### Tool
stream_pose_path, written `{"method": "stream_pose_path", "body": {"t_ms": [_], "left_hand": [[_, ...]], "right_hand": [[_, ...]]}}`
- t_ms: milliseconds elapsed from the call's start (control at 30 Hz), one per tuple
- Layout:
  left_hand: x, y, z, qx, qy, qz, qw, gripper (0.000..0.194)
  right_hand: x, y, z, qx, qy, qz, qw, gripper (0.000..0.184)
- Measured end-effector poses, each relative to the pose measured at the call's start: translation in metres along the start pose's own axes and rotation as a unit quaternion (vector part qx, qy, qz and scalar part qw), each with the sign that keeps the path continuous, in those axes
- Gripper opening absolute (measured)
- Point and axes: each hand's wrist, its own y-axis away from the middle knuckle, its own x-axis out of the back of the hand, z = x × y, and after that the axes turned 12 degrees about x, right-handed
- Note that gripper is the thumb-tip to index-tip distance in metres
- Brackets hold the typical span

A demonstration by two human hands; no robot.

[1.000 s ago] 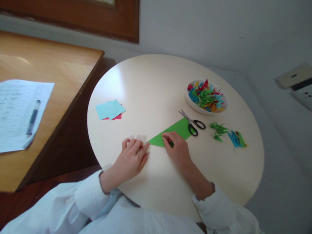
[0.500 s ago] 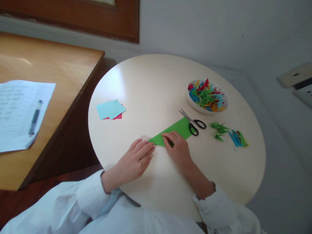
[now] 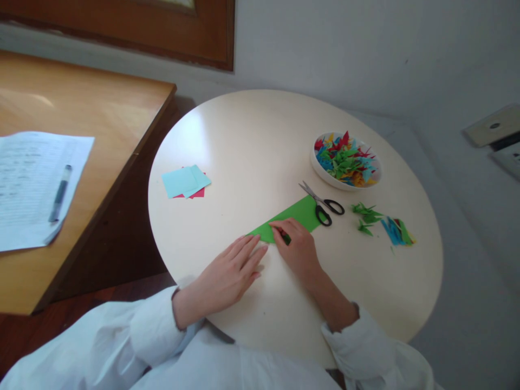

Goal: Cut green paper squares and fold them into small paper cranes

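Observation:
A long green paper strip (image 3: 299,210) lies slantwise on the round table. My left hand (image 3: 229,273) rests flat, its fingers outstretched, with the fingertips at the strip's near left end. Thumb and forefinger of my right hand (image 3: 296,244) are pinched together on the green paper's left part. Black-handled scissors (image 3: 318,204) lie half open across the far right end of the strip, touched by neither hand.
A white bowl (image 3: 345,187) full of colourful folded paper cranes stands at the back right. Small green cranes (image 3: 365,213) and paper strips (image 3: 396,230) lie near it. Light blue paper squares (image 3: 177,183) are at the left. A side desk bears written sheets (image 3: 24,189) and a pen (image 3: 60,193).
My left hand has slid slightly right along the paper's near edge, its fingers straighter. My right hand keeps its pinch in place. The view has shifted a little.

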Motion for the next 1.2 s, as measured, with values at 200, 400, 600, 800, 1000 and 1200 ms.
{"method": "stream_pose_path", "body": {"t_ms": [200, 400, 600, 800, 1000, 1200], "left_hand": [[-0.001, 0.004, 0.008, 0.023, -0.007, -0.014, 1.000, 0.044], [-0.001, 0.008, 0.010, 0.063, -0.012, -0.010, 0.998, 0.046], [0.000, 0.007, 0.013, 0.084, -0.023, 0.002, 0.996, 0.049], [-0.001, -0.002, 0.020, 0.114, -0.044, 0.004, 0.993, 0.053], [-0.002, -0.004, 0.024, 0.126, -0.050, -0.002, 0.991, 0.053], [-0.001, -0.006, 0.025, 0.133, -0.054, -0.008, 0.990, 0.050]], "right_hand": [[0.000, 0.000, 0.000, -0.002, -0.004, -0.002, 1.000, 0.016], [0.000, 0.000, 0.000, -0.006, -0.008, -0.003, 1.000, 0.016], [0.000, 0.000, 0.000, -0.006, -0.010, -0.004, 1.000, 0.016], [0.001, 0.000, -0.001, -0.013, -0.015, -0.007, 1.000, 0.017], [0.001, -0.001, -0.001, -0.017, -0.015, -0.010, 1.000, 0.017], [0.000, -0.001, -0.001, -0.018, -0.019, -0.009, 1.000, 0.017]]}}
